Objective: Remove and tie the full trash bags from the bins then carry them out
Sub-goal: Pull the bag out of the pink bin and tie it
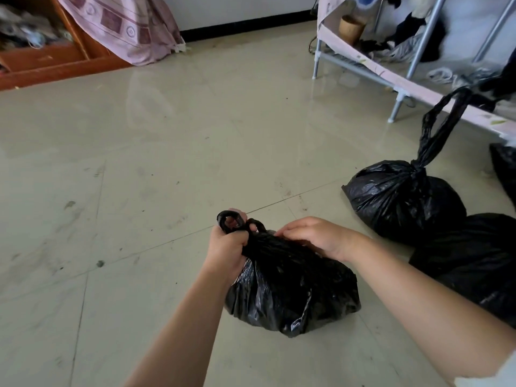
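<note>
From the head camera, the person crouched over a black trash bag (293, 286) that sat on the tiled floor (139, 163), directly below the two forearms. The left hand (227, 247) was curled tight round the gathered neck of that bag, with a handle loop (227, 219) standing up above the fist. The right hand (315, 237) lay over the bag's top with its fingers bent down onto the plastic; whether it pinched a second handle could not be told from this angle.

The likeliest trouble was a loose knot: if the right hand had no firm hold of its side, the loop could slip back through the left fist and the neck would fall open. The thin plastic, pulled hard at the neck, might also tear (it looked stretched and creased there). A bag lifted by a half-made knot might spill when carried.

Counted: two hands, both on the one bag. Four black bags showed in all: the one being tied, a knotted bag (405, 196) with long handles standing up to the right, another bag (474, 258) just beside it nearer the right arm, and part of a fourth (505, 169) at the frame's right edge. No bin was in view.
</note>
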The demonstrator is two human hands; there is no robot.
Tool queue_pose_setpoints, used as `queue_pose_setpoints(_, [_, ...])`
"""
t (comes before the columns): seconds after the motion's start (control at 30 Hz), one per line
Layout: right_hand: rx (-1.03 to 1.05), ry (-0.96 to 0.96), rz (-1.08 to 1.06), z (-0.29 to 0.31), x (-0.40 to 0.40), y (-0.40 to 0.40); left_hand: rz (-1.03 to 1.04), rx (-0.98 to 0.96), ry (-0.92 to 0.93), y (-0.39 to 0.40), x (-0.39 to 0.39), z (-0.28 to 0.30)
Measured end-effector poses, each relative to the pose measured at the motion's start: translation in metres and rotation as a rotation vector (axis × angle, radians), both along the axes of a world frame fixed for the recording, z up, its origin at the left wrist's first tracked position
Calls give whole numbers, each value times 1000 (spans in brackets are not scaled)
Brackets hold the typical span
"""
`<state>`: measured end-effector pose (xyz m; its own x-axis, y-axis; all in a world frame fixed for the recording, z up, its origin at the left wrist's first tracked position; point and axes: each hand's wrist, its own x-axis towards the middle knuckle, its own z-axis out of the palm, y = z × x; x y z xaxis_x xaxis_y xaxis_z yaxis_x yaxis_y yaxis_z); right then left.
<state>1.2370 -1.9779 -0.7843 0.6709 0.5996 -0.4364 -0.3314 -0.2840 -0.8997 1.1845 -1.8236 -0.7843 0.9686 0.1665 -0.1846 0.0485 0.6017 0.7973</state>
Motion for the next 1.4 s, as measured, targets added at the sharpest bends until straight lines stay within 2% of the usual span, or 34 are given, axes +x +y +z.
queue_pose_setpoints(0.13, [-133, -37, 88, -1, -5, 9, -136, 134, -6, 4, -2, -4])
queue_pose_setpoints(0.23, [-139, -19, 112, 2, -7, 12, -145, 309, 22, 7, 1, -10])
queue_pose_setpoints(0.3, [-118, -6, 66, 3, -6, 13, -122, 443, 48, 9, 3, -13])
queue_pose_setpoints(0.43, [-64, -43, -134, 2, -4, 16, -42, 524, 52, 9, 4, -15])
queue_pose_setpoints(0.5, [38, -41, -297, 6, -1, 15, -16, 489, 68, 9, 3, -15])
queue_pose_setpoints(0.57, [119, -74, -359, 12, 2, 12, -41, 398, 78, 8, 2, -11])
queue_pose_setpoints(0.6, [70, -171, -322, 15, 3, 9, -39, 334, 83, 7, 2, -10])
queue_pose_setpoints(0.7, [-231, -616, -151, 30, 14, -8, 24, 126, 84, 10, 5, -8])
queue_pose_setpoints(0.73, [-286, -711, -111, 35, 19, -15, 38, 46, 84, 11, 6, -7])
queue_pose_setpoints(0.8, [-334, -769, -66, 38, 27, -27, 46, -194, 49, 16, 5, -5])
queue_pose_setpoints(0.87, [-348, -748, -147, 34, 32, -34, 67, -463, -28, 17, 2, -1])
queue_pose_setpoints(0.93, [-202, -551, -350, 26, 32, -37, 126, -539, -61, 17, 0, 3])
queue_pose_setpoints(1.03, [384, -31, -561, 24, 23, -35, 167, -514, 2, 17, 3, 6])
queue_pose_setpoints(1.1, [719, 180, -515, 26, 14, -30, 110, -378, 58, 18, 6, 5])
queue_pose_setpoints(1.17, [830, 228, -437, 29, 8, -21, 26, -74, 68, 16, 6, 4])
queue_pose_setpoints(1.2, [777, 211, -406, 31, 8, -17, -22, 110, 51, 15, 5, 3])
queue_pose_setpoints(1.27, [501, 62, -365, 30, 13, -18, -118, 571, 18, 17, 0, -1])
queue_pose_setpoints(1.33, [156, -204, -373, 20, 19, -32, -139, 1057, 25, 27, -9, -9])
queue_pose_setpoints(1.4, [-122, -437, -406, 2, 18, -55, -179, 1370, 61, 43, -21, -21])
